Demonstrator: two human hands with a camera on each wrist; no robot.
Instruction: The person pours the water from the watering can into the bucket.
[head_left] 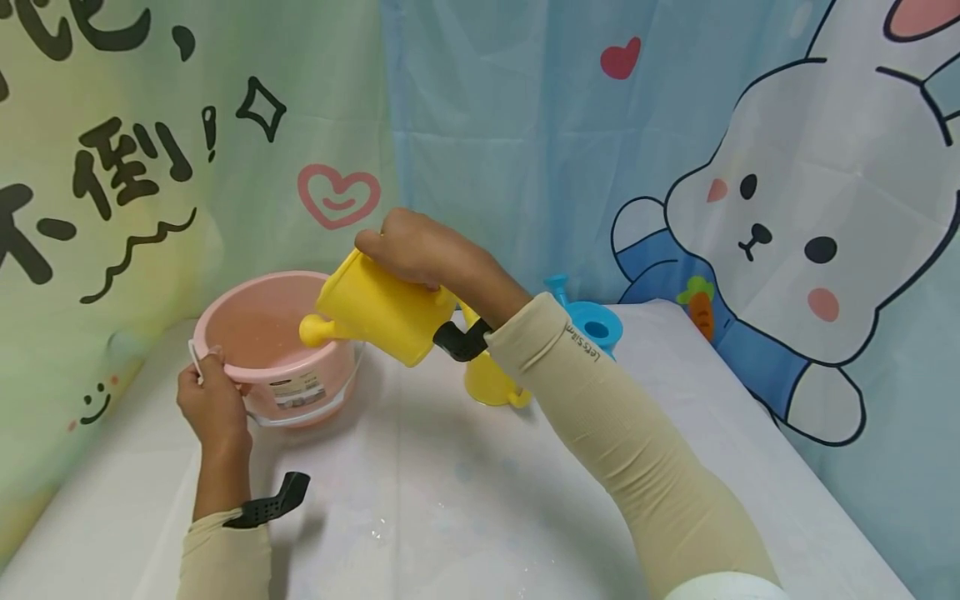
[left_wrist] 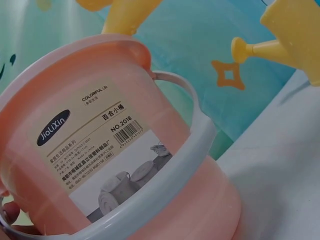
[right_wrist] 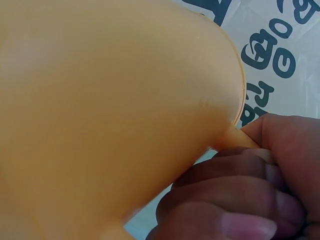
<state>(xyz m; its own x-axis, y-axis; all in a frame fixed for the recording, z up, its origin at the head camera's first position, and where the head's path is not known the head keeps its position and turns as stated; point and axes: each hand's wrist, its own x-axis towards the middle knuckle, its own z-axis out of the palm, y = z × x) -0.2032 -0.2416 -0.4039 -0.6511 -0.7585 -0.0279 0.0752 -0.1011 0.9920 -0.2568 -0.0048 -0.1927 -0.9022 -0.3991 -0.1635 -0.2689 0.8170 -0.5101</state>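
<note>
My right hand (head_left: pixel 420 246) grips the handle of a yellow watering can (head_left: pixel 382 308), fingers curled round it in the right wrist view. The can is tilted to the left, its spout at the near right rim of a pink bucket (head_left: pixel 337 367). My left hand (head_left: pixel 213 404) holds that bucket by its left rim, beside the white bail handle (left_wrist: pixel 200 130). The bucket stands on the table, its printed label (left_wrist: pixel 90 150) facing the left wrist camera. Inside the bucket, the pink wall shows; the bottom is partly hidden.
A second yellow watering can (head_left: pixel 487 379) stands behind my right forearm, partly hidden. Farther back is a blue watering can (head_left: pixel 596 325). A white cloth covers the table (head_left: pixel 420 517), with small wet drops near the front. A printed curtain (head_left: pixel 480 167) hangs close behind.
</note>
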